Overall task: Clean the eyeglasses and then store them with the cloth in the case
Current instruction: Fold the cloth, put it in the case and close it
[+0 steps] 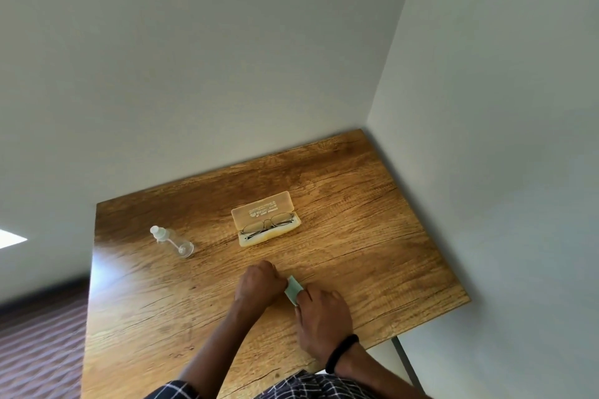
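hands [291, 293] — knuckles up, pinching cloth [293, 289] | table [372, 236]

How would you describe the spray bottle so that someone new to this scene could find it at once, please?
Start at the wooden table in the room's corner. Left of the open glasses case, well apart from it, stands a small spray bottle. It is the only clear, see-through thing there, with a white top.
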The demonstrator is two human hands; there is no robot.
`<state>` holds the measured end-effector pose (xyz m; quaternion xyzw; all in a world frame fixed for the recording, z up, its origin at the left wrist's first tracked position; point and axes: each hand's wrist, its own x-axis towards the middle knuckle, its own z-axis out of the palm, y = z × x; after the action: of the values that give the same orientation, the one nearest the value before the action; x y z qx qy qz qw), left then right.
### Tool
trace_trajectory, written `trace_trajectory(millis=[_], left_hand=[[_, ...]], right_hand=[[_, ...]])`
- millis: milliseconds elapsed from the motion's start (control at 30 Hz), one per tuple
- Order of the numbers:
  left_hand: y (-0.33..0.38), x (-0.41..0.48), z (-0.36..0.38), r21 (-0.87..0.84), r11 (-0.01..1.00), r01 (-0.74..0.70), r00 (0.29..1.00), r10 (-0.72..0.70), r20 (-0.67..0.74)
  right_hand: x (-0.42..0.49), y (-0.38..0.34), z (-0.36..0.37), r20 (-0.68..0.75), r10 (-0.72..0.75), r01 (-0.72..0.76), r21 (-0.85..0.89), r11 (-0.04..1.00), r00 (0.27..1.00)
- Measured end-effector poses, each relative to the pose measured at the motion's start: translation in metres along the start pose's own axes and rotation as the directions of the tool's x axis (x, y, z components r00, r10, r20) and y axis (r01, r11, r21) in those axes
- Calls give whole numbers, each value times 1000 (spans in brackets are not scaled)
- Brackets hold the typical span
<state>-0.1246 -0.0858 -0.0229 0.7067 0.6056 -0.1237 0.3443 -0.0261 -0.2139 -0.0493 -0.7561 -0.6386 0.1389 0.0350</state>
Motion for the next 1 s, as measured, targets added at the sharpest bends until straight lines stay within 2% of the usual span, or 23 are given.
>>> trace_trajectory(millis=[133,267,467,600,733,867,1000], left_hand=[[-17,-2,-4,-219,975,43,998,-34,45],[-26,-12,-12,-484,871,86,990,-21,137],[-21,-13,-40,-690,721,62,998,-26,62],[-7,8,-76,-715,699,-32,995,-43,-87],[0,42,-111,-703,709,-57,979,-98,-179],[3,66,-118,-626,778,-52,965,-122,-231],[1,71,-90,-459,888,-45,952,-101,-288]], right_hand=[[1,8,-10,-64,-1,8,111,994,998],[16,19,-39,-24,-106,108,185,977,994],[75,28,-91,88,-252,232,190,954,964],[135,22,-121,41,-322,313,149,938,946],[189,12,-138,-12,-353,352,99,931,936],[217,9,-127,-98,-412,416,32,909,906],[206,23,-92,-104,-403,410,65,910,909]])
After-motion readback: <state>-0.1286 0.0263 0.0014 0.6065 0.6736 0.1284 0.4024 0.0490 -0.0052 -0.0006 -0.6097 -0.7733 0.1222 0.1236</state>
